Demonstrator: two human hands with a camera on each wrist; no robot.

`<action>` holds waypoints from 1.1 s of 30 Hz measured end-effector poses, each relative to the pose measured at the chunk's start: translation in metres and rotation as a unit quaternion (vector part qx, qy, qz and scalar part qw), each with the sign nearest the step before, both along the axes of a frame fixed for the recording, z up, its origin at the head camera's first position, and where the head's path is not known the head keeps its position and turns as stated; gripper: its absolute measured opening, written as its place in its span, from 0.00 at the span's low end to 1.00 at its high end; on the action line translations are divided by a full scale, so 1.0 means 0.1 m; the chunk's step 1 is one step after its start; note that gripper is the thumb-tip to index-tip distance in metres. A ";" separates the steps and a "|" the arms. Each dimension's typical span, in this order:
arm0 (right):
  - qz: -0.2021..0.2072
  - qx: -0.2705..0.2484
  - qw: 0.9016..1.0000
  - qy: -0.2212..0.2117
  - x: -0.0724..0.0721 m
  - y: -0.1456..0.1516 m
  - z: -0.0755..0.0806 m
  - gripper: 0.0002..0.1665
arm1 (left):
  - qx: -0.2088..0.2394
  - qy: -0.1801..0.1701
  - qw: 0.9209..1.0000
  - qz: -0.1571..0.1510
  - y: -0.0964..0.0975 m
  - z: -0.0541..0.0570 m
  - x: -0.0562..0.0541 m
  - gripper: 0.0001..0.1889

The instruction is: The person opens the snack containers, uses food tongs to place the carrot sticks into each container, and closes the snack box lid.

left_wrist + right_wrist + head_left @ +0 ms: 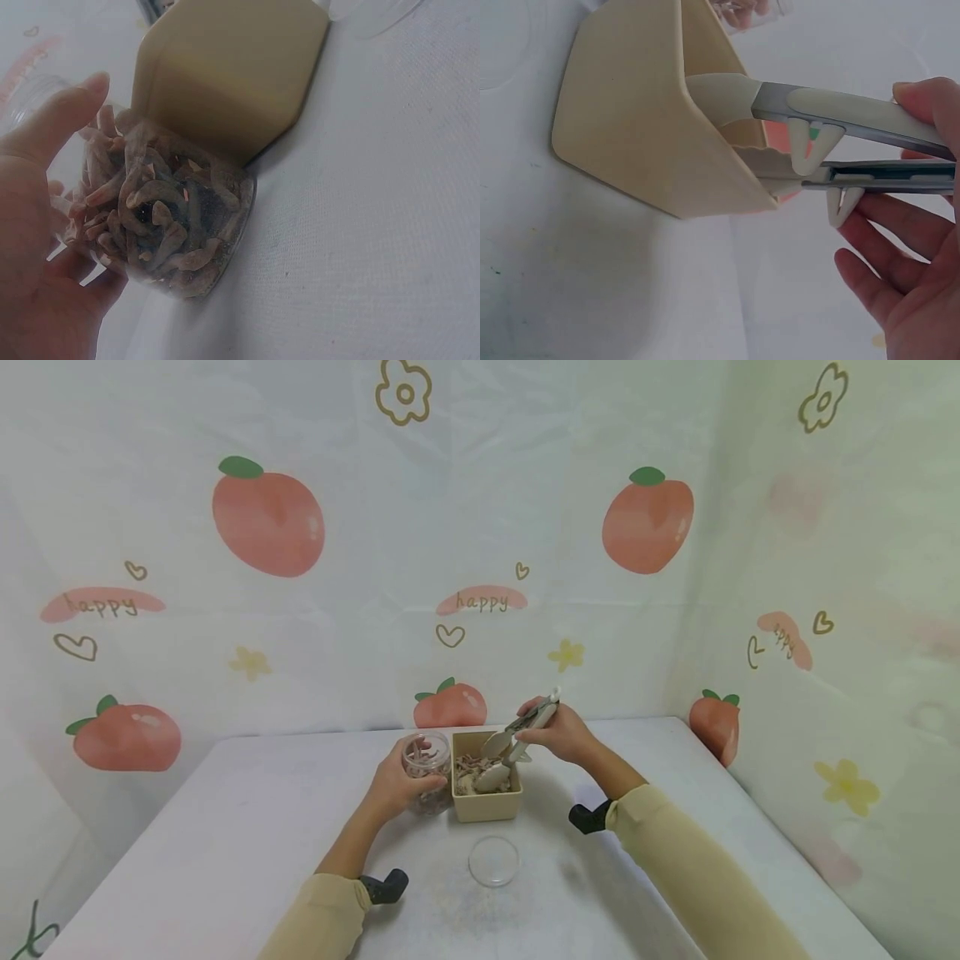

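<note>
In the head view my left hand (393, 787) grips a clear round jar (426, 760), thumb and fingers around its side. Brownish, twisted finger-like pieces (169, 232) fill much of the jar in the left wrist view. Touching or close beside it is a beige open box (486, 811), holding similar pieces (468, 767). My right hand (566, 733) holds a pair of metal tongs (855, 120) with pale grips, thumb on one arm and fingers at the other. The spread tong heads (492, 778) reach inside the box; the box wall hides their tips in the right wrist view.
A clear round lid (493, 862) lies on the white table (247, 852) in front of the box. Behind the table hangs a white backdrop (480, 510) printed with fruit. Dark wrist mounts (385, 887) stick out at both sleeves.
</note>
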State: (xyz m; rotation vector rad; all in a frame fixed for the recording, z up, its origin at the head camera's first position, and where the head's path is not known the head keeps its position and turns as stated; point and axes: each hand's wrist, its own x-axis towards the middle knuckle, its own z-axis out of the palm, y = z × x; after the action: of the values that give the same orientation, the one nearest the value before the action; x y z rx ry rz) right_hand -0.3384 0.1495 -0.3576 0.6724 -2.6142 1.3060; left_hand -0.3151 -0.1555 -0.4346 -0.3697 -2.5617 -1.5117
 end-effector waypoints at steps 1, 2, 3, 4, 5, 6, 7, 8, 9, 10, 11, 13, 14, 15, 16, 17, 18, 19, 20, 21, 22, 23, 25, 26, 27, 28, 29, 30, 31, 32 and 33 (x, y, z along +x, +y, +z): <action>-0.002 -0.004 1.000 -0.002 0.00 0.00 -0.01 0.20 | 0.000 0.000 1.000 0.000 0.00 0.00 0.00 0.47; -0.005 -0.008 1.000 -0.004 -0.01 0.00 -0.02 0.20 | 0.001 0.000 1.000 0.001 0.01 0.00 0.00 0.47; -0.008 -0.012 1.000 -0.006 -0.01 -0.01 -0.03 0.20 | 0.001 0.000 1.000 0.001 0.01 0.00 0.00 0.47; -0.010 -0.016 1.000 -0.009 -0.01 -0.01 -0.04 0.20 | 0.001 0.001 1.000 0.001 0.01 0.00 0.00 0.46; -0.014 -0.018 1.000 -0.011 -0.02 -0.02 -0.05 0.20 | 0.001 0.002 1.000 0.003 0.01 -0.01 0.00 0.46; -0.018 -0.020 1.000 -0.013 -0.02 -0.03 -0.05 0.20 | 0.001 0.002 1.000 0.002 0.01 -0.01 0.00 0.46; -0.023 -0.022 0.999 -0.015 -0.02 -0.03 -0.06 0.19 | 0.001 0.003 1.000 0.001 0.01 -0.01 0.00 0.46; -0.027 -0.026 0.999 -0.017 -0.01 -0.04 -0.07 0.19 | 0.001 0.003 1.000 0.001 0.01 -0.01 0.00 0.46; -0.032 -0.030 0.999 -0.020 -0.02 -0.04 -0.08 0.18 | 0.000 0.003 1.000 0.001 0.01 -0.01 0.00 0.46; -0.037 -0.034 0.998 -0.022 -0.02 -0.05 -0.09 0.18 | 0.001 0.003 1.000 0.001 0.01 -0.01 0.00 0.46; -0.042 -0.038 0.998 -0.022 -0.02 -0.06 -0.10 0.17 | 0.000 0.003 1.000 0.002 0.01 -0.01 0.00 0.46; -0.052 -0.047 0.997 -0.023 -0.02 -0.07 -0.13 0.16 | 0.000 0.002 1.000 0.004 0.01 -0.01 0.00 0.47; -0.056 -0.054 0.997 -0.024 -0.02 -0.07 -0.15 0.15 | -0.001 0.002 1.000 0.005 0.01 -0.01 0.00 0.47; -0.060 -0.060 0.996 -0.024 -0.03 -0.08 -0.16 0.15 | -0.001 0.001 1.000 0.006 0.01 0.00 0.00 0.47; -0.063 -0.068 0.995 -0.024 -0.02 -0.08 -0.17 0.15 | -0.002 0.003 1.000 0.005 0.01 0.00 0.00 0.47; -0.065 -0.074 0.995 -0.023 -0.02 -0.09 -0.19 0.14 | -0.003 0.003 1.000 0.007 0.01 0.00 0.00 0.47; -0.068 -0.081 0.994 -0.023 -0.02 -0.10 -0.20 0.14 | -0.004 0.003 1.000 0.007 0.01 0.00 0.00 0.47; -0.070 -0.088 0.993 -0.022 -0.02 -0.10 -0.21 0.13 | -0.005 0.006 1.000 0.006 0.01 0.01 0.00 0.47; -0.071 -0.094 0.993 -0.019 -0.02 -0.10 -0.22 0.13 | -0.006 0.007 1.000 0.006 0.01 0.01 0.00 0.46; -0.071 -0.101 0.992 -0.018 -0.02 -0.11 -0.23 0.12 | -0.005 0.008 1.000 0.006 0.01 0.01 0.00 0.46; -0.071 -0.108 0.992 -0.016 -0.02 -0.12 -0.23 0.12 | -0.004 0.010 1.000 0.005 0.01 0.01 0.00 0.46; -0.072 -0.111 0.991 -0.012 -0.01 -0.12 -0.24 0.12 | -0.004 0.008 1.000 0.005 0.01 0.01 0.00 0.46; -0.076 -0.117 0.990 -0.004 -0.01 -0.13 -0.26 0.12 | -0.004 0.009 1.000 0.004 0.00 0.01 0.00 0.46; -0.076 -0.122 0.990 -0.003 -0.01 -0.13 -0.27 0.12 | -0.003 0.006 1.000 0.005 0.00 0.01 0.00 0.46; -0.078 -0.128 0.989 -0.002 0.00 -0.13 -0.28 0.12 | -0.003 0.008 1.000 0.003 0.00 0.01 0.00 0.46; -0.081 -0.132 0.988 0.000 0.00 -0.14 -0.29 0.12 | -0.003 0.007 1.000 0.003 0.00 0.01 0.00 0.46; -0.082 -0.138 0.987 0.000 0.01 -0.13 -0.31 0.12 | -0.004 0.006 1.000 0.003 0.00 0.00 0.00 0.46; -0.084 -0.144 0.986 -0.001 0.02 -0.13 -0.31 0.12 | -0.002 0.005 1.000 0.003 0.01 0.00 0.00 0.46; -0.083 -0.152 0.985 -0.002 0.03 -0.13 -0.32 0.12 | -0.001 0.004 1.000 0.002 0.01 0.01 0.00 0.47; -0.082 -0.160 0.984 -0.004 0.03 -0.13 -0.32 0.13 | 0.000 0.003 1.000 0.002 0.01 0.01 0.00 0.46; -0.082 -0.167 0.982 -0.004 0.04 -0.12 -0.33 0.13 | 0.000 0.003 1.000 0.002 0.01 0.01 0.00 0.46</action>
State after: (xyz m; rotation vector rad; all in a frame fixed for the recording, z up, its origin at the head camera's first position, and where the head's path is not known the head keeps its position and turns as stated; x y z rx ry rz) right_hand -0.3346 0.1371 -0.3902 0.3895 -2.3124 1.6395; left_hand -0.3147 -0.1544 -0.4338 -0.3686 -2.5562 -1.5068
